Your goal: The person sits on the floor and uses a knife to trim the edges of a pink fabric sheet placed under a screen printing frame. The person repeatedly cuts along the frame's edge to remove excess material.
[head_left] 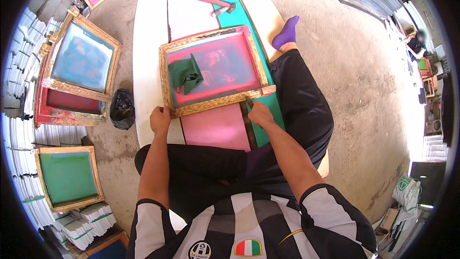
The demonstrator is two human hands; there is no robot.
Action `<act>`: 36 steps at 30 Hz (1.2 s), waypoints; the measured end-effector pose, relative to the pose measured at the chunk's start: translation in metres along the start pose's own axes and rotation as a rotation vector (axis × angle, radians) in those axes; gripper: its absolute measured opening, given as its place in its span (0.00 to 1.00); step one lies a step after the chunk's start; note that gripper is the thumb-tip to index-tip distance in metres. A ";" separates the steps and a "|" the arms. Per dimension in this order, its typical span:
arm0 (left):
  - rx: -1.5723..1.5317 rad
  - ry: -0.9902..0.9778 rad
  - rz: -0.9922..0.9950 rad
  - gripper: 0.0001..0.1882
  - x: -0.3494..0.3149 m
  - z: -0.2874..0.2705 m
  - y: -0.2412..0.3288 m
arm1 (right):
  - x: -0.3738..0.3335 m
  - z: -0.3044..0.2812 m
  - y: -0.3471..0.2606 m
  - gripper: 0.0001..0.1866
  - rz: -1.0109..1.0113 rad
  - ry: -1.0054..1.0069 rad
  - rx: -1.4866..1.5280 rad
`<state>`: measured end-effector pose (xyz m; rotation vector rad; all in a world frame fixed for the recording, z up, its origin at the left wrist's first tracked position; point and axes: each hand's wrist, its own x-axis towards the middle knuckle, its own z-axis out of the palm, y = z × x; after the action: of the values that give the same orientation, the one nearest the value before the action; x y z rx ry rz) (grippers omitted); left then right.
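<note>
A wooden-framed printing screen [218,97] lies in front of me, its mesh stained pink and blue. A crumpled dark green cloth [190,74] rests on the mesh's left side. My left hand [160,119] is closed at the frame's near left corner, thumb and fingers pinching the wood. Close to the near right part of the frame, my right hand [261,114] is closed around a slim dark tool [248,101], whose tip touches or nearly touches the wood; its exact kind is unclear. Under the screen, a pink sheet [215,127] shows on my side.
White boards [151,67] and a green board [230,2] lie beneath, with small tools [223,5] at the far end. Left stand more screens [82,57], a green screen [68,176], a black plastic bag [122,109] and stacked white sheets [88,220]. My sock-covered foot [286,32] is at right.
</note>
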<state>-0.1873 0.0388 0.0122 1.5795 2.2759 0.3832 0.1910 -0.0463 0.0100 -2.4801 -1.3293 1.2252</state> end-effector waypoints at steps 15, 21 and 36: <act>-0.241 0.084 0.016 0.27 0.008 0.013 -0.027 | 0.002 0.015 0.018 0.06 -0.043 -0.381 1.014; -0.432 0.093 0.317 0.19 -0.051 -0.001 0.021 | -0.012 0.003 0.019 0.07 -0.142 -0.494 0.999; -0.617 -0.247 0.676 0.12 -0.125 0.071 0.085 | -0.073 0.029 -0.019 0.05 -0.233 -0.685 0.817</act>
<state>-0.0449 -0.0472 -0.0013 1.8510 1.2104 0.8927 0.1363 -0.0958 0.0421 -1.3574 -0.8621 2.0939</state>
